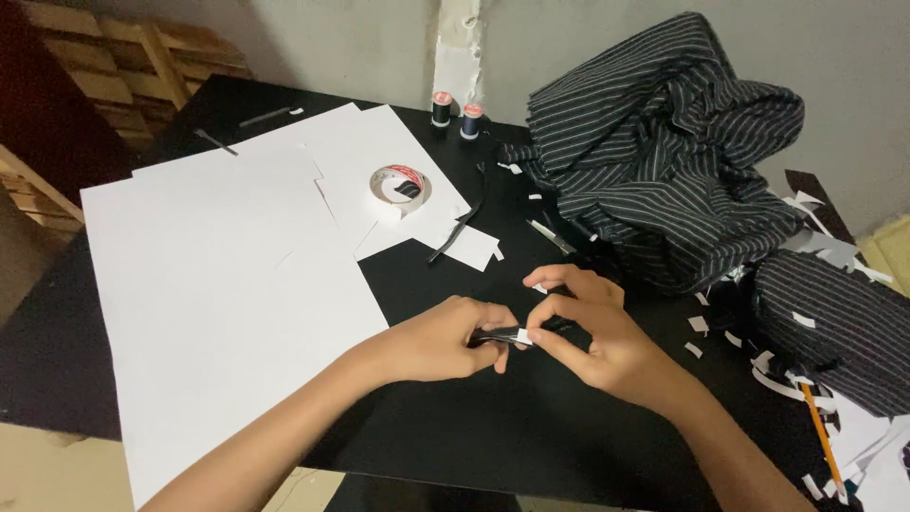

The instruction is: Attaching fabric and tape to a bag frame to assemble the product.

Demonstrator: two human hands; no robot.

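Black and matte, the table (pixel 474 427) fills most of my view, and near its front edge both hands meet over the bare dark top. My left hand (pixel 441 339) has its fingers curled together and pinched on a small black strip (pixel 500 335) with a white paper tab at one end; my right hand (pixel 592 332) grips the same piece from the other side, thumb and forefinger closed on the white end, the other fingers loosely bent. I judge the strip to be very light, thin and floppy, easy to crease or lose, so it wants a fingertip pinch at the ends rather than a full grasp. To the left, large white paper sheets (pixel 218 284) overhang the table's front-left edge. Further back a roll of clear tape (pixel 399 185) rests on the paper, with another black strip (pixel 464 220) just beside it. Toward the right edge lie white paper scraps (pixel 699 324), a yellow pencil (pixel 821 438) and a heap of dark striped fabric (pixel 664 142). At the far edge two thread spools (pixel 456 112) stand against a pale wall (pixel 360 43); wooden slats (pixel 123 62) fill the far-left corner of the room.
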